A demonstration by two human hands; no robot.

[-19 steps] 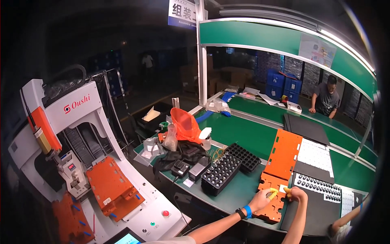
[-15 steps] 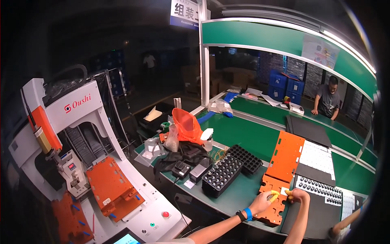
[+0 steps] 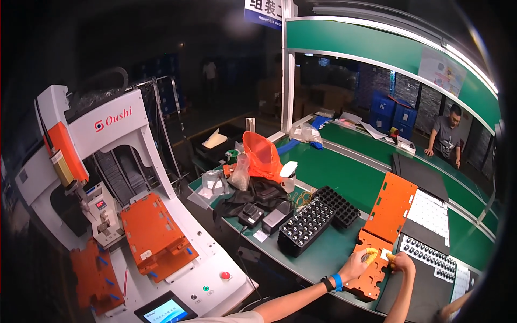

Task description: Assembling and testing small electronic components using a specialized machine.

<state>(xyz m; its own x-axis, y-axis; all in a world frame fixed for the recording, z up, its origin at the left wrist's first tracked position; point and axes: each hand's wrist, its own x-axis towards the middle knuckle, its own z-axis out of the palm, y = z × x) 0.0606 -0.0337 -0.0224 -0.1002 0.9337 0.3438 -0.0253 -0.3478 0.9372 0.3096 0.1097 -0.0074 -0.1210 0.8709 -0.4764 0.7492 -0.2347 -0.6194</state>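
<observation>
An orange fixture base (image 3: 362,285) lies at the front right of the bench, its flat orange lid (image 3: 390,207) folded back behind it. My left hand (image 3: 355,268) rests over the base, its yellow-covered fingers bent in toward a small part that I cannot make out. A small white label (image 3: 385,254) shows on the base between my hands. At the base's right edge is my right hand (image 3: 403,264), fingers closed in a pinch; whatever they hold is too small to name. To its right, small black parts (image 3: 431,254) stand in rows on a white sheet.
Black trays (image 3: 307,226) with small metal-tipped parts stand left of the fixture. Behind them are an orange bag (image 3: 262,153) and a spray bottle (image 3: 288,175). A white machine (image 3: 156,215) carrying orange fixtures fills the left. Another person (image 3: 447,137) stands across the green conveyor (image 3: 334,177).
The whole scene has shifted right in the picture as my head turned left. Both hands stay at the orange fixture, with only slight finger movement. The machine's screen shows more fully.
</observation>
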